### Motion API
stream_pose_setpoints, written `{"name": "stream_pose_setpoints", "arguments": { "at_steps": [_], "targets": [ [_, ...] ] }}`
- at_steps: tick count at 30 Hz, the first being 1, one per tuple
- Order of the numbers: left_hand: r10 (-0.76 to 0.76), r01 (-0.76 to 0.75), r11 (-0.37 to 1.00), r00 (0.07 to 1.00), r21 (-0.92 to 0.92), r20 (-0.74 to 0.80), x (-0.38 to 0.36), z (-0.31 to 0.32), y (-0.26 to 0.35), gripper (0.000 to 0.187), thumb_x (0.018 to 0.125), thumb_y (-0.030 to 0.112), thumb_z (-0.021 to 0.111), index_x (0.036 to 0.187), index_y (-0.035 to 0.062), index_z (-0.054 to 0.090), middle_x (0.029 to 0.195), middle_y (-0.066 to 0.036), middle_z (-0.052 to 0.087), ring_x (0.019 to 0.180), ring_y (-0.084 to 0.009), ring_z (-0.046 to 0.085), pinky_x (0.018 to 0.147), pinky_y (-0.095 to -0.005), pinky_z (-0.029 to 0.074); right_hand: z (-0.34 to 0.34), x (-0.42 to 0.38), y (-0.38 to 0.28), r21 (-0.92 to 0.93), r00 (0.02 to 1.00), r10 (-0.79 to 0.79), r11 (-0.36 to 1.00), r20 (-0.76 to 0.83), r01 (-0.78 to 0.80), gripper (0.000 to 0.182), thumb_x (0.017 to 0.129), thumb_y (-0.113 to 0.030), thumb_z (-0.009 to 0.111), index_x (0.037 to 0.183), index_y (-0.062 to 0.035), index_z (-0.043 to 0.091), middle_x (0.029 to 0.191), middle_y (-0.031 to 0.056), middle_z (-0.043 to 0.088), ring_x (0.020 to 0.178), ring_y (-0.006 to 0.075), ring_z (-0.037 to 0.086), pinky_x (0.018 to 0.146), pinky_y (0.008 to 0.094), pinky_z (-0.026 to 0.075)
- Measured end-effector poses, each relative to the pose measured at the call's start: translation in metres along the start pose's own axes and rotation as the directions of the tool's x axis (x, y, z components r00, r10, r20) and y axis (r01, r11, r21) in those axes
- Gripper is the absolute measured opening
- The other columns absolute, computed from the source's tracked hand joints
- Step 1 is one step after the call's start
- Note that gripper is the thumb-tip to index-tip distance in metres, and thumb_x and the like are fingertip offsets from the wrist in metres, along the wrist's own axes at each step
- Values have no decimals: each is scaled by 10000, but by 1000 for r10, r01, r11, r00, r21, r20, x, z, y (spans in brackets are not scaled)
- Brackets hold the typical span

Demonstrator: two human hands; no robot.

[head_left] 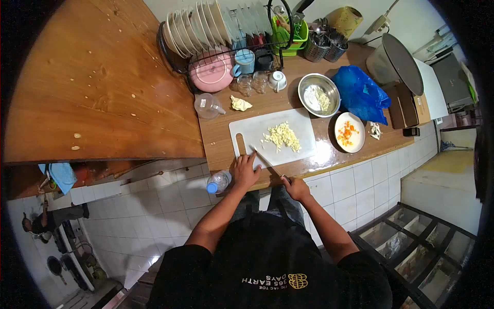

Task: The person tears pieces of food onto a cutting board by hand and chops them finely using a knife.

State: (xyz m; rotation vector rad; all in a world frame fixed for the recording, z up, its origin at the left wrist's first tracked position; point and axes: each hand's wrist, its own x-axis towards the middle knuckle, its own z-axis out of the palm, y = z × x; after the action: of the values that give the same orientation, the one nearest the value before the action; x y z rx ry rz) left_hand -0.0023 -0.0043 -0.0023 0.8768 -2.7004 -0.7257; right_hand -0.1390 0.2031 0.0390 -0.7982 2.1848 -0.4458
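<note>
My right hand [296, 189] is closed round the handle of a kitchen knife [268, 161], whose blade points up and left over the near edge of a white cutting board [247, 126]. Beside the blade's tip, my left hand [246, 171] lies on the board's lower left edge, fingers stretched out. Whether its fingertips touch the blade is too small to tell. A pile of finely chopped pale yellow pieces [283, 137] rests mid-board, beyond the knife. Close to my left wrist stands a plastic bottle with a blue cap [219, 182].
Behind the board are a crumpled yellow wrapper [240, 103], a clear jug [208, 106] and a loaded dish rack [221, 51]. To the right sit a steel bowl [307, 82] with white powder, a plate [357, 144] of orange pieces and a blue plastic bag [360, 92].
</note>
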Motion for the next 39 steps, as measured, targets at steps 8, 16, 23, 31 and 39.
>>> {"name": "stream_pose_setpoints", "arguments": {
  "at_steps": [8, 16, 23, 31, 39],
  "targets": [
    [-49, 45, 995, 998, 88, 46, 1, -8, 15, 664, 809, 302, 740, 1406, 93, 537, 1150, -136, 578, 1118, -344, 530, 917, -494, 464, -1, -2, -12, 266, 950, 204, 927, 237, -265, 761, 1000, -656, 404, 1128, 31, 704, 1014, 306, 710, 1009, 468, 682, 901, 475, 523],
    [-69, 58, 992, 993, 108, 98, -2, -10, 17, 745, 821, 337, 722, 1482, 103, 471, 1165, -136, 570, 1131, -348, 526, 929, -498, 458, 17, -1, 41, 390, 906, 184, 856, 381, -339, 777, 1002, -687, 388, 791, 19, 633, 665, 131, 619, 654, 312, 601, 687, 457, 475],
    [-10, 3, 994, 998, 110, 61, -7, -7, 9, 784, 817, 351, 721, 1512, 116, 443, 1162, -133, 563, 1132, -346, 513, 916, -505, 455, 20, -41, 43, 257, 959, 204, 933, 196, -251, 745, 989, -692, 418, 815, -3, 642, 736, 190, 636, 706, 353, 620, 680, 442, 475],
    [-4, -5, 994, 997, 105, 82, -7, -8, 7, 827, 807, 376, 733, 1531, 132, 417, 1184, -141, 545, 1122, -348, 511, 920, -511, 458, 24, -41, 23, 138, 986, 163, 977, 26, -165, 797, 982, -693, 400, 1056, 32, 723, 1029, 335, 685, 1059, 486, 652, 938, 521, 502],
    [-42, 24, 992, 989, 126, 140, -4, -12, 11, 830, 793, 383, 751, 1521, 140, 433, 1179, -126, 546, 1141, -332, 511, 929, -507, 460, 23, -23, 0, 36, 985, 174, 984, 15, -174, 815, 980, -706, 367, 1062, 24, 722, 1028, 334, 684, 1027, 494, 657, 914, 550, 515]
  ]
}}
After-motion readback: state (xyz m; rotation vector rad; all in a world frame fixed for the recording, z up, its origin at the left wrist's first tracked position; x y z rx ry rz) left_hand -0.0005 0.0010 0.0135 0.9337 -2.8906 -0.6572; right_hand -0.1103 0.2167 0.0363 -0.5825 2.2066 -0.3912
